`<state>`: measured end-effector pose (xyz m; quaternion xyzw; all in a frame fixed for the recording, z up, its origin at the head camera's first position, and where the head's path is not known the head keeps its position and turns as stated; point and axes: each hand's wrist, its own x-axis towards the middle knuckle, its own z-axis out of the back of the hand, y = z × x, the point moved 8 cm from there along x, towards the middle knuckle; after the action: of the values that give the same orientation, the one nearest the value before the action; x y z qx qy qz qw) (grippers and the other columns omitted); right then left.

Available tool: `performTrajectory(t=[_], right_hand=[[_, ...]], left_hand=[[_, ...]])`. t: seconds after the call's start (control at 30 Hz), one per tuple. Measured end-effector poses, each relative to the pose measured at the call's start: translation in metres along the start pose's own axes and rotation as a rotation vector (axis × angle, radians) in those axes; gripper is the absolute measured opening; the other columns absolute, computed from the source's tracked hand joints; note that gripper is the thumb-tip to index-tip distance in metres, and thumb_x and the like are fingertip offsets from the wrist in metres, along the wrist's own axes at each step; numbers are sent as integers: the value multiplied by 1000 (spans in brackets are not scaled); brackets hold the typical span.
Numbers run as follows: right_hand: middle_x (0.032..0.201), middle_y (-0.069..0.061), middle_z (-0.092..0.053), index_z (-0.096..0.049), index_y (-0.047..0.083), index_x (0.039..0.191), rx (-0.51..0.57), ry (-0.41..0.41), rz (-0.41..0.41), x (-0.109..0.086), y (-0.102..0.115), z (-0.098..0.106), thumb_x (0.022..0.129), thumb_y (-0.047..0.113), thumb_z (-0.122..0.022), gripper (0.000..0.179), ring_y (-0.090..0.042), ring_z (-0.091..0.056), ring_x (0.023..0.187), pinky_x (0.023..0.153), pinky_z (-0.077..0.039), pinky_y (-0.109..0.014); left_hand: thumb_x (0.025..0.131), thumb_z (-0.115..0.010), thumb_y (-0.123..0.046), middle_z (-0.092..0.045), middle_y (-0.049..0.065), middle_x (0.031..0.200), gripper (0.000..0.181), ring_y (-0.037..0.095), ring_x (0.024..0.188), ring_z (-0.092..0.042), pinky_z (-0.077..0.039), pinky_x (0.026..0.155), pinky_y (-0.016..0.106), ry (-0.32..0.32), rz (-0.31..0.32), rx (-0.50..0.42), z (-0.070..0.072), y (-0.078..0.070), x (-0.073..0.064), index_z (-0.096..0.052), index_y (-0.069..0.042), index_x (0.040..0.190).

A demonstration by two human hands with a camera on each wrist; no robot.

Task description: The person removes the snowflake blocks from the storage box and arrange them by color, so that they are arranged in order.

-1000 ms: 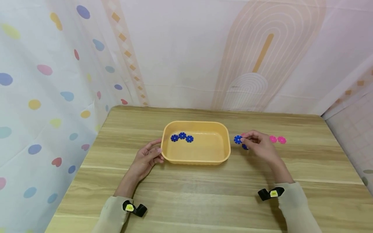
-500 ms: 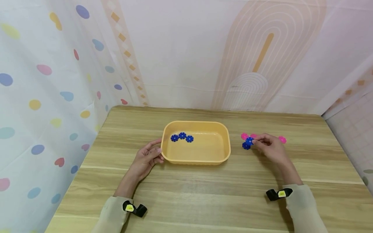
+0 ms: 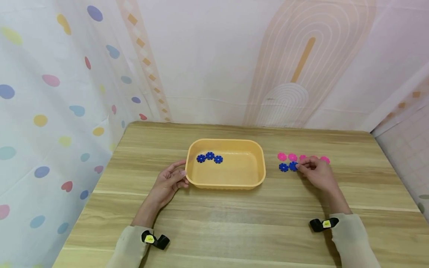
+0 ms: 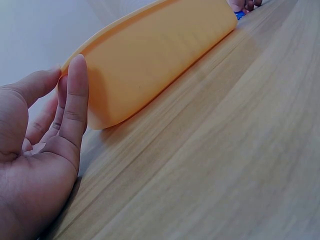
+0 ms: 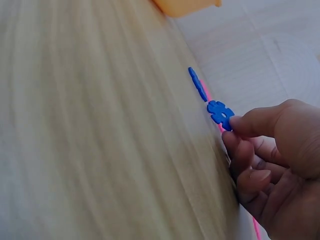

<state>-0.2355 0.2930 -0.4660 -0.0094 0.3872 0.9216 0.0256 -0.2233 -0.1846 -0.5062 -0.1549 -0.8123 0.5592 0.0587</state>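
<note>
My right hand (image 3: 318, 174) pinches a blue snowflake disc (image 3: 293, 166) between thumb and fingertips, at the table's right. In the right wrist view this blue disc (image 5: 220, 115) is tilted up from the tabletop. Another blue disc (image 3: 283, 167) lies just left of it. Behind them runs a row of pink snowflake discs (image 3: 282, 156), partly covered by my right hand. My left hand (image 3: 169, 182) holds the left side of a yellow plastic basin (image 3: 225, 185), thumb and fingers at its rim. Three blue discs (image 3: 209, 156) lie inside the basin towards the left.
The wooden table (image 3: 234, 227) carries the basin and discs. A patterned curtain (image 3: 214, 74) hangs along its back edge, and a dotted curtain (image 3: 60, 149) on the left. Black wrist cameras (image 3: 323, 224) sit over both sleeves.
My right hand has moved right with the blue disc and lowered it beside the other blue one, uncovering more pink discs. The left hand and basin have stayed put.
</note>
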Motion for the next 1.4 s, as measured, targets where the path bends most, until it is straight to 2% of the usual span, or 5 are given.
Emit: performTrajectory(t=[0.2,0.5,0.83,1.03,1.4], right_hand=[[87,-9,-66,-70,-1,103,-68,-8,-11,0,0,3,101,19,-66,20,-15,-52,74,57,-44,-19],[89,-12,-70,-69,0,100,-117,-18,-36,0,-1,4,98,18,-66,18,-19,-58,78,66,-47,-22],[84,-10,-68,-67,-1,104,-83,8,-18,-2,7,4,102,22,-62,23,-16,-54,70,55,-46,-22],[88,-11,-69,-68,3,109,-61,40,4,-1,20,-1,103,25,-62,24,-13,-55,69,54,-48,-23],[92,-11,-70,-70,7,109,-56,39,102,5,61,-9,99,26,-67,21,-20,-60,79,57,-52,-23]], left_hand=[[104,-60,-9,-69,2,99,52,10,79,-70,-65,72,20,-6,5,5,0,1,1,-39,-2,152],[103,-61,-10,-69,2,99,53,10,79,-70,-65,71,21,-4,6,4,-2,0,1,-39,-3,151],[103,-61,-7,-70,2,98,50,11,77,-71,-65,70,20,6,4,-30,-4,-2,1,-40,-4,149],[103,-61,-7,-71,2,99,51,11,78,-71,-65,71,21,8,2,-28,-3,-2,1,-41,-4,149],[105,-57,-6,-70,3,100,50,10,79,-71,-65,72,20,27,-15,-26,-1,0,0,-38,-2,151]])
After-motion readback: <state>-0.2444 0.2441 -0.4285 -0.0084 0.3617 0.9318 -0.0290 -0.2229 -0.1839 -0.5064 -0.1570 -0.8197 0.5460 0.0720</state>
